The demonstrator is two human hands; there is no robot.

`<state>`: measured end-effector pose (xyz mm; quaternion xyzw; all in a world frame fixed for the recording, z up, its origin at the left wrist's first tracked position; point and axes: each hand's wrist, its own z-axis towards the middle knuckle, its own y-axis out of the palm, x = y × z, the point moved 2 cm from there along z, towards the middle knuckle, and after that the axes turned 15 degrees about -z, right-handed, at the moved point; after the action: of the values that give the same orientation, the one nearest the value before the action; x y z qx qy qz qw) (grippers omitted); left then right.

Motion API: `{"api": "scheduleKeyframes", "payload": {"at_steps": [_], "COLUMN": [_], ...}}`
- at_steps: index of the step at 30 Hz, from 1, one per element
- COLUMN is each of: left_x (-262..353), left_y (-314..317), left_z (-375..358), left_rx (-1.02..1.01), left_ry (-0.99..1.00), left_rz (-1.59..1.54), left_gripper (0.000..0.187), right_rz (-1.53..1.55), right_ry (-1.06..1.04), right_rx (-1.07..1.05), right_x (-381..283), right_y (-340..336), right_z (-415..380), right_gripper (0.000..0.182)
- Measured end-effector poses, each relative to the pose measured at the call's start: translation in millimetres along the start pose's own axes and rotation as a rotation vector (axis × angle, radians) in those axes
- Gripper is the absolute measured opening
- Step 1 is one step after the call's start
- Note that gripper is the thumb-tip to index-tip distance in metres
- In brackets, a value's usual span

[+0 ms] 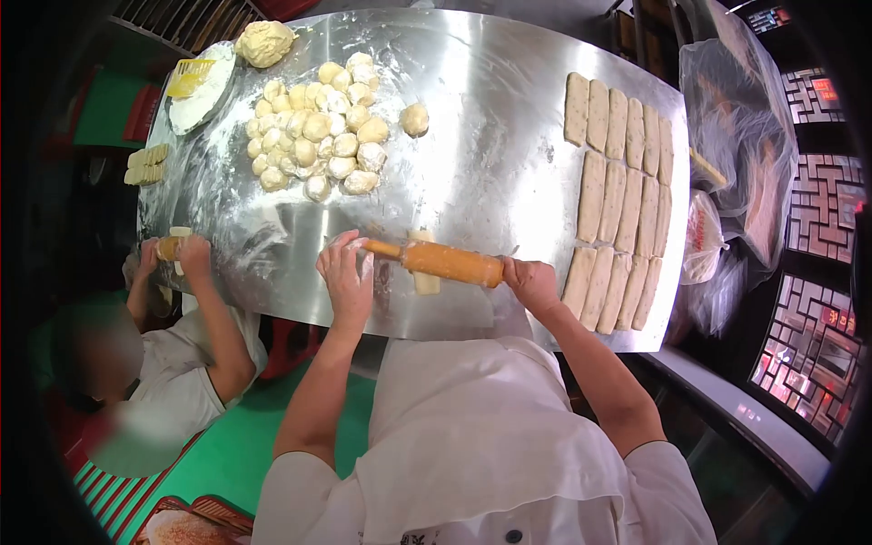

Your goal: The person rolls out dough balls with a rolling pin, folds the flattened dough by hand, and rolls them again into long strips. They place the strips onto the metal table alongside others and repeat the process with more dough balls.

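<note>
A wooden rolling pin [451,263] lies slantwise over a flat strip of dough [426,283], which shows on both sides of it. My left hand [347,280], dusted with flour, is at the pin's left handle, its fingers bent around the handle's end. Around the right handle, my right hand [533,285] is closed, hiding most of that handle. Both hands are just above the near part of the metal table [472,182]. A single dough ball [414,119] sits beyond the pin, apart from the heap.
Floured dough balls [313,127] are heaped at the far left, near a big dough lump [264,44] and a flour tray [202,95] with a yellow scraper [190,78]. Rows of dough strips [615,200] line the right side. A co-worker's hands [193,254] roll dough at left.
</note>
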<state>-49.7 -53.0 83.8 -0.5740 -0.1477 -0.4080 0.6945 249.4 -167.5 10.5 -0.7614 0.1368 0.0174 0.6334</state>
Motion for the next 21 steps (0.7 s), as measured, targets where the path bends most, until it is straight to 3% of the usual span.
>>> {"api": "scheduleKeyframes", "payload": {"at_steps": [2,4,5,7,10,12,14,15,16,18,21], "left_x": [-13,-53,-63,-61,-64,-76,-87,-93,-95,-92,-84], "left_y": [-3,20,30,30,37,49,63,70,73,75,63], "left_z": [-1,-25,-37,-37,-20,0,31,52,62,63,44], "left_rx": [0.002,-0.344,-0.410,-0.396,-0.390,-0.480,-0.368,-0.349,-0.336,-0.369,-0.399], "left_ry": [0.055,-0.080,-0.058,-0.078,-0.082,-0.241,-0.220,-0.234,-0.248,-0.283,-0.283], "left_rz": [0.063,0.125,0.193,0.163,0.114,0.223,0.237,0.230,0.221,0.225,0.193], "left_gripper": [0.016,0.010,0.019,0.023,0.032,0.039,0.046,0.047,0.048,0.047,0.040], "right_rz": [-0.033,-0.101,-0.106,-0.101,-0.105,-0.115,-0.145,-0.168,-0.276,-0.314,-0.373], "right_ry": [-0.152,-0.171,-0.133,-0.034,-0.052,-0.035,-0.007,0.012,-0.084,-0.048,-0.155], "right_rx": [0.033,0.027,0.004,-0.063,-0.089,-0.053,-0.028,-0.053,-0.077,-0.198,-0.167], "right_x": [-24,-32,-34,-35,-30,-28,-30,-34,-37,-28,-36], "right_y": [-8,10,14,17,31,27,11,-4,-16,-6,-8], "right_z": [15,23,26,30,30,54,91,110,124,141,111], "right_gripper": [0.044,0.045,0.046,0.048,0.047,0.046,0.043,0.045,0.036,0.024,0.022]}}
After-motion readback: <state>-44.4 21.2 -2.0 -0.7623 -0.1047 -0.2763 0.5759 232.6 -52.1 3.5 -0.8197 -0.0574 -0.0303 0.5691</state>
